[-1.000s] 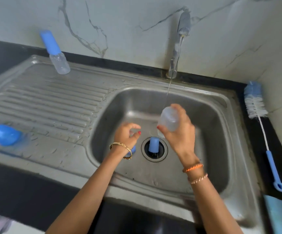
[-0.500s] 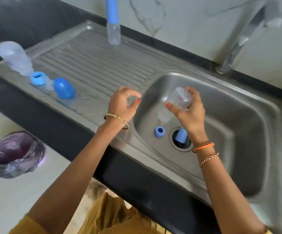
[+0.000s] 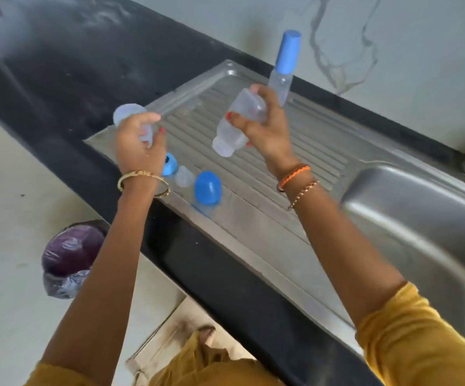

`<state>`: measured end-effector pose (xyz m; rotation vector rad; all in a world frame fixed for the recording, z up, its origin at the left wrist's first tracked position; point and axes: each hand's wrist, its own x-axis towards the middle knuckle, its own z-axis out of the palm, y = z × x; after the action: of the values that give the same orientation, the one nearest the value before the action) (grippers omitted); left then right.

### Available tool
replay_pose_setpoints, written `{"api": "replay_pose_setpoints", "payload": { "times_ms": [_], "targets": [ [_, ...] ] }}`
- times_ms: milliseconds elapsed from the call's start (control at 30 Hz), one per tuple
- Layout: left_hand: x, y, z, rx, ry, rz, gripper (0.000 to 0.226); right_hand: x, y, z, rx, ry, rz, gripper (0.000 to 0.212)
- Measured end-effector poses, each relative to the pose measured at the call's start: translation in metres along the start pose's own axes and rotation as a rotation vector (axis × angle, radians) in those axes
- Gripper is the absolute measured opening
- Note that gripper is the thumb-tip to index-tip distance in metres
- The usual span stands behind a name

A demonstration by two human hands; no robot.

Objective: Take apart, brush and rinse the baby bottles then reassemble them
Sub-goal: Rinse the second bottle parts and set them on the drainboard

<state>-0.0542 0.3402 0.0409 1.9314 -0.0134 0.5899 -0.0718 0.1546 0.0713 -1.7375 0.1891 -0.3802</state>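
the right hand (image 3: 264,126) is curled round a clear baby bottle body (image 3: 238,126), held above the ribbed draining board (image 3: 295,162) and tilted with its open neck pointing down and to the left. the left hand (image 3: 139,146) is wrapped round a second clear bottle (image 3: 129,112), whose rounded end sticks up past the fingers, over the board's near left corner. just beside the left wrist, on the board, lie a blue screw ring (image 3: 170,164), a clear teat (image 3: 184,176) and a blue dome cap (image 3: 207,188), close together in a row. further back on the board stands a capped bottle (image 3: 284,65) with a tall blue cap. the sink basin (image 3: 420,218) lies to the right. the black tabletop (image 3: 81,65) runs along the left, and a lined bin (image 3: 69,257) stands on the floor below.
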Motion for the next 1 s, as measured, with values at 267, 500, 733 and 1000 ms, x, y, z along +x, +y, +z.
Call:
{"api": "replay_pose_setpoints", "payload": {
  "times_ms": [267, 500, 733, 1000],
  "targets": [
    [0.048, -0.060, -0.015, -0.144, 0.315, -0.281, 0.028, 0.049, 0.016, 0.078, -0.261, -0.145, -0.039, 0.061],
    [0.063, -0.070, -0.008, -0.202, 0.368, -0.255, 0.028, 0.070, 0.016, 0.100, -0.430, -0.297, -0.095, 0.071],
    [0.069, -0.087, -0.006, -0.199, 0.255, -0.327, 0.025, 0.082, 0.015, 0.121, -0.568, -0.428, -0.202, 0.083],
    [0.067, -0.086, -0.005, -0.185, 0.187, -0.330, 0.022, 0.080, 0.025, 0.136, -0.659, -0.439, -0.322, 0.094]
  ]
}}
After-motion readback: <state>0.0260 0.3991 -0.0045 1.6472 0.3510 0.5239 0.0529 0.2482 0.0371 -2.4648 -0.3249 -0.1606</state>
